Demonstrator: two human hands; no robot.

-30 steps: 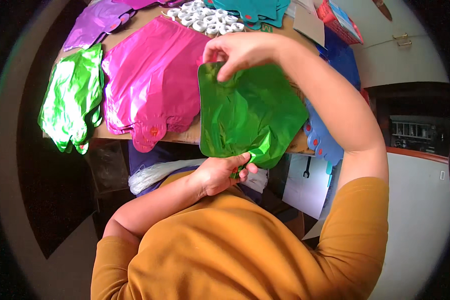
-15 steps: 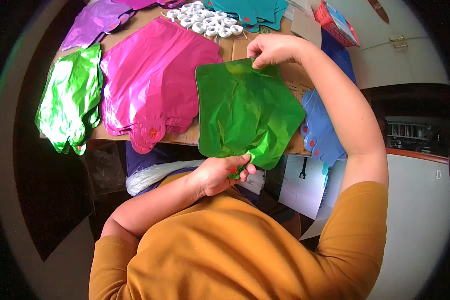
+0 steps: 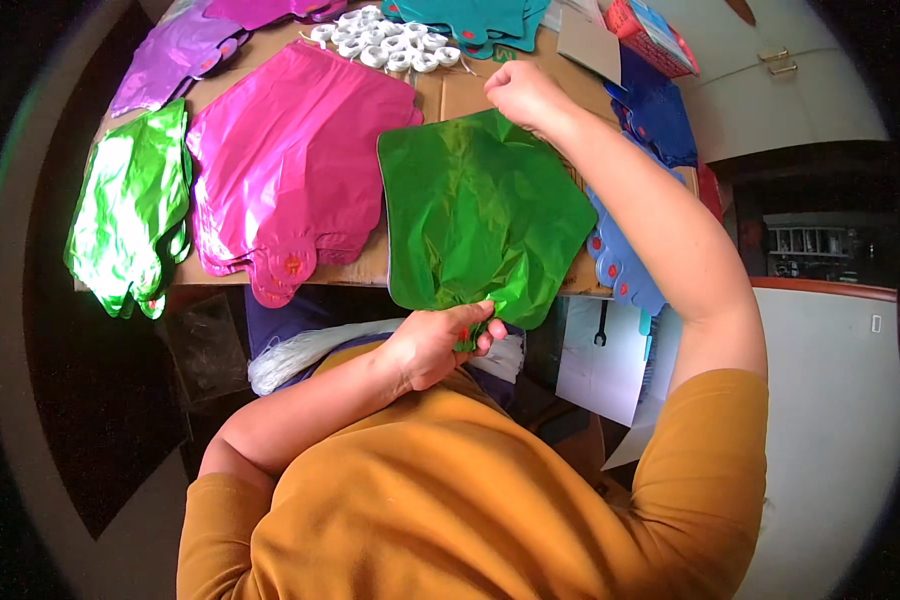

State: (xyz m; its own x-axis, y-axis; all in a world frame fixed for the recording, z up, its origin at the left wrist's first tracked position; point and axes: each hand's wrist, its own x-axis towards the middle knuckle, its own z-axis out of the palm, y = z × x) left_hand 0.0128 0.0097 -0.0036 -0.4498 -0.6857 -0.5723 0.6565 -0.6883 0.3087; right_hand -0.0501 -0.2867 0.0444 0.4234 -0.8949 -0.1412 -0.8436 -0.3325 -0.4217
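Observation:
A flat green foil balloon (image 3: 480, 205), creased and uninflated, hangs in front of me at the table's near edge. Its gathered lower end, with a red mark, is gripped between the thumb and fingers of my left hand (image 3: 440, 345). Just above its top edge is my right hand (image 3: 530, 98), fingers curled together; whether anything is pinched in them is hidden. Left of the green balloon lies a stack of pink foil balloons (image 3: 295, 165), and beyond that a shiny light-green stack (image 3: 135, 205).
White ribbon rolls (image 3: 395, 42) are heaped at the back of the cardboard-covered table (image 3: 355, 270). Around them lie purple (image 3: 175, 55), teal (image 3: 470, 20) and blue foil stacks (image 3: 625, 255). A red basket (image 3: 655, 40) stands far right. White strands (image 3: 305, 362) cross my lap.
My right hand has risen slightly from the balloon's top edge, its fingertips no longer over the foil. My left hand keeps its grip. The whole view has shifted a little.

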